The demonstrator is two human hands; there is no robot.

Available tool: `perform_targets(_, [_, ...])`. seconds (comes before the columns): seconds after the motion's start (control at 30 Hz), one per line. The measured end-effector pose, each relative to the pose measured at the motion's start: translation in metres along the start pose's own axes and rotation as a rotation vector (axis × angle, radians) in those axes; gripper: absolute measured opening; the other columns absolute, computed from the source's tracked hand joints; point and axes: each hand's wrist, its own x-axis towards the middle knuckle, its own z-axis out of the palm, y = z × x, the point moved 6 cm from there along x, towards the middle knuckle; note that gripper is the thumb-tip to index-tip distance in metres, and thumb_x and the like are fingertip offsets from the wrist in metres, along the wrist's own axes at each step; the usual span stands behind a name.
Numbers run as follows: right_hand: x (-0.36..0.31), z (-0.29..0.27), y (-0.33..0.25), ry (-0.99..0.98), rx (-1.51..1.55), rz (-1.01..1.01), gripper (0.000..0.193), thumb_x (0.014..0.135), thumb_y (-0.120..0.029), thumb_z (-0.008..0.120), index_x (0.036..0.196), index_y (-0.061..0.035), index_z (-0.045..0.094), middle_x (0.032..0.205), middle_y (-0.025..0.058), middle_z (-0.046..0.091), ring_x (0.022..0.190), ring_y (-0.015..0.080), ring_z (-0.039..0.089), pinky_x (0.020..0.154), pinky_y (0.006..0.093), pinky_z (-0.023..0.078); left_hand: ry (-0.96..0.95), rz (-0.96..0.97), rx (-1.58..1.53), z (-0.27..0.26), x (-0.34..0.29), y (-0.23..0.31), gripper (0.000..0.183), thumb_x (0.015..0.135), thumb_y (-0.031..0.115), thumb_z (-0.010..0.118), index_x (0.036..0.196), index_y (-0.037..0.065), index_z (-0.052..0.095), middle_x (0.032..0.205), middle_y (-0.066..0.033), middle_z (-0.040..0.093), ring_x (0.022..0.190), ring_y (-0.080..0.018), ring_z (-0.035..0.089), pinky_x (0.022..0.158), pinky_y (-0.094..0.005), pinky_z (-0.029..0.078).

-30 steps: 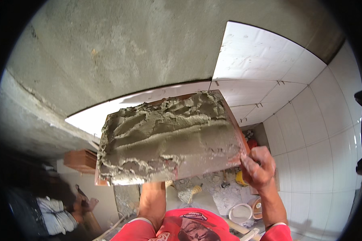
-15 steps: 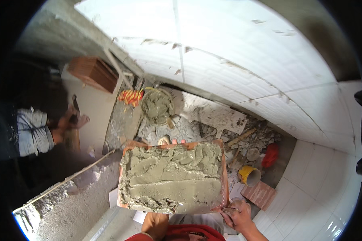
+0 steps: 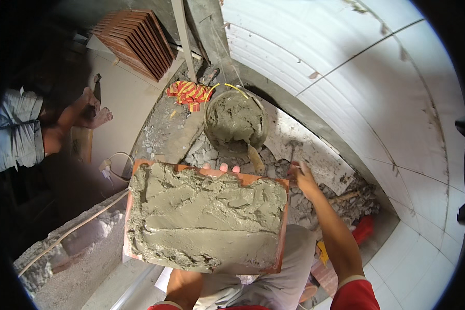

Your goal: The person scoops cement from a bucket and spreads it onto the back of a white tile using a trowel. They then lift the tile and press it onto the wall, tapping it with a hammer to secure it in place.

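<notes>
Right hand went from the near corner to by the far corner of one tile, can't tell if it's pinching anything. Left hand clamps it from below, three fingertips showing, one bucket beyond.

Red sleeves — pale cuff edges — light-grey trousers

Indoor bldg. site, unfin. rm., smudged white wall tiles, rubble underfoot, bucket w/ wet mortar, stacked brown tiles, broken low wall, mortar-coated tile near cam.
</notes>
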Motion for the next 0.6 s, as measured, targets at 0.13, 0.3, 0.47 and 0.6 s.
perform_targets(0.13, [0.08, 0.091, 0.004, -0.22, -0.332, -0.02, 0.065, 0.098, -0.045, 0.066, 0.137, 0.004, 0.048, 0.121, 0.0214, 0.064, 0.105, 0.0252, 0.066, 0.088, 0.0381, 0.056, 0.086, -0.063, -0.03, -0.047, -0.012, 0.025, 0.061, 0.106, 0.058, 0.038, 0.159, 0.029, 0.03, 0.157, -0.0153, 0.031, 0.153, -0.0472, 0.011, 0.123, -0.0681, 0.019])
perform_targets(0.3, [0.116, 0.103, -0.02, -0.149, -0.53, 0.035, 0.06, 0.098, -0.047, 0.064, 0.126, 0.0053, 0.056, 0.115, 0.0229, 0.067, 0.1, 0.0287, 0.069, 0.087, 0.0385, 0.057, 0.05, -0.053, 0.055, -0.076, -0.026, 0.037, 0.053, 0.107, 0.052, 0.039, 0.155, 0.027, 0.038, 0.154, -0.0149, 0.035, 0.153, -0.0451, 0.015, 0.124, -0.0675, 0.019])
perform_targets(0.47, [0.077, 0.054, -0.141, -0.489, -1.117, -0.096, 0.038, 0.104, -0.036, 0.052, 0.108, 0.0008, 0.061, 0.085, 0.0102, 0.068, 0.063, 0.0178, 0.065, 0.053, 0.035, 0.055, 0.07, -0.067, 0.201, -0.061, -0.033, 0.045, 0.058, 0.106, 0.058, 0.032, 0.158, 0.033, 0.034, 0.159, -0.0098, 0.034, 0.154, -0.042, 0.014, 0.125, -0.0677, 0.015])
perform_targets(0.6, [0.026, 0.012, -0.192, -0.454, -1.034, -0.156, 0.04, 0.102, -0.037, 0.05, 0.113, -0.0003, 0.058, 0.082, 0.0056, 0.066, 0.059, 0.0116, 0.062, 0.049, 0.0286, 0.052, -0.055, -0.135, 0.29, -0.059, -0.025, 0.048, 0.06, 0.106, 0.06, 0.03, 0.158, 0.031, 0.033, 0.161, -0.0088, 0.032, 0.155, -0.0376, 0.017, 0.126, -0.0642, 0.016])
